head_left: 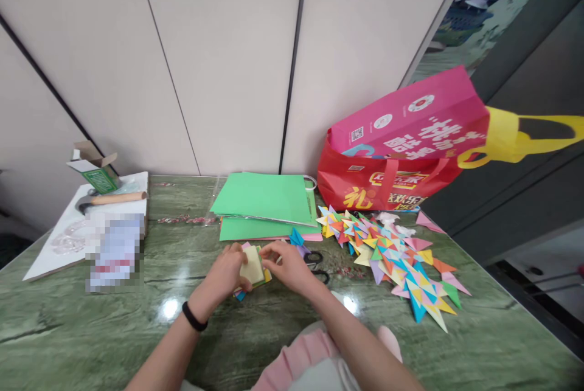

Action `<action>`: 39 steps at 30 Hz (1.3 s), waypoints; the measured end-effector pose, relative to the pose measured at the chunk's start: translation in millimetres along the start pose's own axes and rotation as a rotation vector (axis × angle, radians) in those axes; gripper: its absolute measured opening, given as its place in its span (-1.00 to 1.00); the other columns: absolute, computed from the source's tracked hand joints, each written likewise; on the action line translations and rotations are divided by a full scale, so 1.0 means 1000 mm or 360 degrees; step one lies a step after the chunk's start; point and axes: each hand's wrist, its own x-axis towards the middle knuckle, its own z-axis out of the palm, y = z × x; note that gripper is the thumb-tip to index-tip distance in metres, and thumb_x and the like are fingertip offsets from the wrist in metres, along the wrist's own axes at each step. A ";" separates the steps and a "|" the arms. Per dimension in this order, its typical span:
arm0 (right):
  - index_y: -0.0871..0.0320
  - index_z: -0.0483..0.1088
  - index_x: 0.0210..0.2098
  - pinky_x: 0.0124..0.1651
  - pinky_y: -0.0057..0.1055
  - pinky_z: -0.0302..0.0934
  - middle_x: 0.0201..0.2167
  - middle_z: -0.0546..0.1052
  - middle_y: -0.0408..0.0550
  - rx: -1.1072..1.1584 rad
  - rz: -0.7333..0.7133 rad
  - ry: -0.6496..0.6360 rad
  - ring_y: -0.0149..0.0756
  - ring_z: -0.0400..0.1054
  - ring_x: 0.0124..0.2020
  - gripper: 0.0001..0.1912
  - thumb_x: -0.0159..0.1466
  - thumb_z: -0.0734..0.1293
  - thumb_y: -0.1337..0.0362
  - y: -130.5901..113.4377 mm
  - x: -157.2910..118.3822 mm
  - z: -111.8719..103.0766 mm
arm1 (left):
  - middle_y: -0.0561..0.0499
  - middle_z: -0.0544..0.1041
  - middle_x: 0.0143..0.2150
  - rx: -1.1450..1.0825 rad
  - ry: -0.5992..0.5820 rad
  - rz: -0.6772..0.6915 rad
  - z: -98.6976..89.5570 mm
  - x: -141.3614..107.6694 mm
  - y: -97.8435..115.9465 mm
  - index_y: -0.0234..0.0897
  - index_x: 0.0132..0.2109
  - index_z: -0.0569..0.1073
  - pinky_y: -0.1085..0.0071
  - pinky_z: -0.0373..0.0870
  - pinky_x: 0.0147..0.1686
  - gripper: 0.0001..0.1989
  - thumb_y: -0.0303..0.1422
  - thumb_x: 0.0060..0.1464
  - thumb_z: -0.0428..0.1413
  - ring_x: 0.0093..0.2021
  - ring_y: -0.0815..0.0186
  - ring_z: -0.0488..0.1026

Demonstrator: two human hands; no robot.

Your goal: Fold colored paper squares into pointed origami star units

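Note:
Over the middle of the table, my left hand (223,273) is closed around the left side of a small stack of square paper sheets (252,266), pale yellow on top. Green, yellow, pink and blue edges show around and under the stack. My right hand (285,262) pinches at the stack's right edge; how many sheets are between its fingertips is too small to tell. Just beyond that hand lie a blue folded paper piece (296,237) and a purple one. Black-handled scissors (322,276) lie partly behind my right wrist.
Green paper sheets (262,196) lie at the back. Many colourful folded triangles (387,251) cover the right, before a red bag (351,175) holding a pink bag (410,117). On the left, a white board (64,245) bears a hammer (118,197) and a green box (101,179).

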 end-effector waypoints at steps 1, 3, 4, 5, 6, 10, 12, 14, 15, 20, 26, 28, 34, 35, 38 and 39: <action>0.15 0.45 -0.34 -0.44 -0.50 0.18 -0.39 0.48 -0.09 -0.0041 -0.0021 -0.0056 -0.39 0.33 -0.48 -0.79 0.03 0.30 0.47 0.001 -0.001 0.002 | -0.11 0.41 -0.15 0.0019 -0.0009 0.0011 0.000 0.000 -0.001 -0.32 -0.29 0.47 0.35 0.22 -0.16 -0.62 -0.48 -0.40 0.28 -0.07 0.10 0.31; 0.14 0.45 -0.31 -0.43 -0.50 0.20 -0.36 0.47 -0.07 -0.0095 -0.0049 -0.0123 -0.39 0.34 -0.47 -0.73 0.01 0.30 0.52 0.003 -0.003 0.003 | -0.11 0.41 -0.14 0.0070 -0.0023 0.0020 0.000 0.000 0.000 -0.33 -0.27 0.46 0.35 0.22 -0.16 -0.61 -0.48 -0.39 0.28 -0.08 0.10 0.32; 0.14 0.45 -0.30 -0.42 -0.49 0.20 -0.35 0.47 -0.06 -0.0111 -0.0053 -0.0137 -0.38 0.35 -0.45 -0.70 0.01 0.28 0.54 0.005 -0.003 0.003 | -0.11 0.40 -0.14 0.0086 -0.0026 0.0018 -0.001 0.000 0.001 -0.32 -0.26 0.46 0.35 0.22 -0.17 -0.61 -0.48 -0.39 0.28 -0.08 0.10 0.32; 0.14 0.46 -0.29 -0.40 -0.49 0.22 -0.35 0.47 -0.05 -0.0120 -0.0052 -0.0141 -0.37 0.36 -0.44 -0.69 0.01 0.26 0.55 0.006 -0.003 0.003 | -0.10 0.40 -0.14 0.0104 -0.0029 0.0014 -0.001 0.000 0.002 -0.32 -0.25 0.46 0.34 0.22 -0.17 -0.60 -0.49 -0.39 0.28 -0.08 0.10 0.32; 0.15 0.46 -0.28 -0.40 -0.48 0.22 -0.35 0.48 -0.04 -0.0126 -0.0045 -0.0137 -0.35 0.36 -0.42 -0.68 0.02 0.25 0.56 0.008 -0.003 0.002 | -0.11 0.40 -0.14 0.0121 -0.0033 0.0010 -0.002 0.000 0.004 -0.32 -0.25 0.46 0.34 0.22 -0.17 -0.58 -0.49 -0.40 0.28 -0.09 0.09 0.32; 0.15 0.45 -0.28 -0.38 -0.44 0.27 -0.36 0.49 -0.04 -0.0023 0.0028 -0.0124 -0.31 0.39 -0.41 -0.66 0.01 0.22 0.55 0.013 -0.002 0.003 | -0.14 0.39 -0.15 0.0179 -0.0052 0.0001 -0.004 -0.001 0.010 -0.36 -0.24 0.45 0.32 0.22 -0.19 -0.56 -0.51 -0.42 0.29 -0.10 0.08 0.32; 0.16 0.44 -0.27 -0.38 -0.44 0.29 -0.37 0.50 -0.06 0.0119 0.0083 -0.0149 -0.33 0.41 -0.44 -0.61 -0.02 0.17 0.58 0.016 -0.001 0.005 | -0.15 0.39 -0.15 0.0197 -0.0062 -0.0003 -0.004 -0.001 0.010 -0.37 -0.25 0.44 0.33 0.22 -0.20 -0.57 -0.51 -0.41 0.29 -0.10 0.08 0.32; 0.16 0.42 -0.26 -0.41 -0.45 0.31 -0.38 0.50 -0.07 0.0234 0.0130 -0.0180 -0.35 0.42 -0.48 -0.56 -0.05 0.13 0.60 0.019 -0.001 0.008 | -0.14 0.39 -0.15 0.0200 -0.0069 -0.0007 -0.004 0.000 0.009 -0.35 -0.27 0.44 0.34 0.22 -0.20 -0.60 -0.51 -0.40 0.28 -0.10 0.09 0.32; 0.16 0.42 -0.25 -0.43 -0.46 0.31 -0.39 0.50 -0.08 0.0272 0.0154 -0.0193 -0.36 0.42 -0.50 -0.54 -0.05 0.12 0.61 0.020 -0.001 0.009 | -0.12 0.39 -0.15 0.0196 -0.0072 -0.0008 -0.004 0.000 0.009 -0.34 -0.28 0.45 0.34 0.22 -0.20 -0.61 -0.50 -0.39 0.28 -0.10 0.10 0.32; 0.15 0.43 -0.24 -0.51 -0.48 0.30 -0.37 0.48 -0.08 0.0321 0.0232 -0.0231 -0.39 0.41 -0.56 -0.52 -0.06 0.11 0.60 0.020 -0.002 0.010 | -0.08 0.40 -0.16 0.0167 -0.0080 0.0003 -0.006 0.000 0.007 -0.30 -0.31 0.45 0.35 0.22 -0.18 -0.65 -0.51 -0.38 0.28 -0.09 0.12 0.33; 0.15 0.44 -0.26 -0.51 -0.49 0.30 -0.39 0.49 -0.08 0.0329 0.0235 -0.0218 -0.39 0.40 -0.57 -0.54 -0.06 0.12 0.60 0.020 -0.002 0.010 | -0.09 0.40 -0.15 0.0171 -0.0093 0.0024 -0.007 0.000 0.006 -0.32 -0.32 0.44 0.37 0.23 -0.19 -0.68 -0.49 -0.36 0.28 -0.09 0.14 0.34; 0.16 0.43 -0.27 -0.51 -0.48 0.30 -0.41 0.50 -0.08 0.0334 0.0224 -0.0217 -0.40 0.40 -0.57 -0.56 -0.05 0.13 0.60 0.020 -0.002 0.010 | -0.11 0.40 -0.15 0.0178 -0.0097 0.0031 -0.007 0.000 0.006 -0.34 -0.31 0.44 0.38 0.23 -0.19 -0.68 -0.48 -0.34 0.28 -0.09 0.14 0.33; 0.20 0.40 -0.27 -0.43 -0.49 0.33 -0.40 0.48 -0.09 0.0375 0.0258 -0.0256 -0.41 0.41 -0.49 -0.61 -0.03 0.13 0.60 0.018 -0.001 0.011 | -0.13 0.40 -0.16 0.0228 -0.0090 0.0015 -0.006 -0.001 0.008 -0.36 -0.26 0.43 0.36 0.24 -0.20 -0.63 -0.45 -0.34 0.28 -0.11 0.12 0.33; 0.20 0.40 -0.27 -0.43 -0.49 0.33 -0.39 0.48 -0.08 0.0366 0.0269 -0.0248 -0.41 0.41 -0.49 -0.62 -0.02 0.14 0.60 0.018 -0.001 0.011 | -0.14 0.40 -0.15 0.0243 -0.0086 0.0011 -0.006 -0.001 0.009 -0.37 -0.25 0.43 0.35 0.24 -0.20 -0.61 -0.44 -0.34 0.29 -0.11 0.11 0.33; 0.19 0.41 -0.29 -0.45 -0.48 0.33 -0.41 0.49 -0.08 0.0270 0.0299 -0.0178 -0.39 0.40 -0.49 -0.62 -0.01 0.13 0.59 0.019 -0.001 0.012 | -0.17 0.39 -0.15 0.0291 -0.0080 0.0002 -0.006 -0.002 0.013 -0.39 -0.24 0.42 0.32 0.24 -0.20 -0.60 -0.43 -0.34 0.29 -0.11 0.08 0.32; 0.19 0.42 -0.29 -0.46 -0.47 0.33 -0.42 0.49 -0.07 0.0254 0.0311 -0.0169 -0.38 0.40 -0.50 -0.62 -0.01 0.12 0.59 0.020 -0.001 0.012 | -0.18 0.39 -0.14 0.0307 -0.0081 -0.0001 -0.006 -0.002 0.015 -0.39 -0.24 0.43 0.31 0.24 -0.19 -0.60 -0.43 -0.34 0.29 -0.10 0.08 0.32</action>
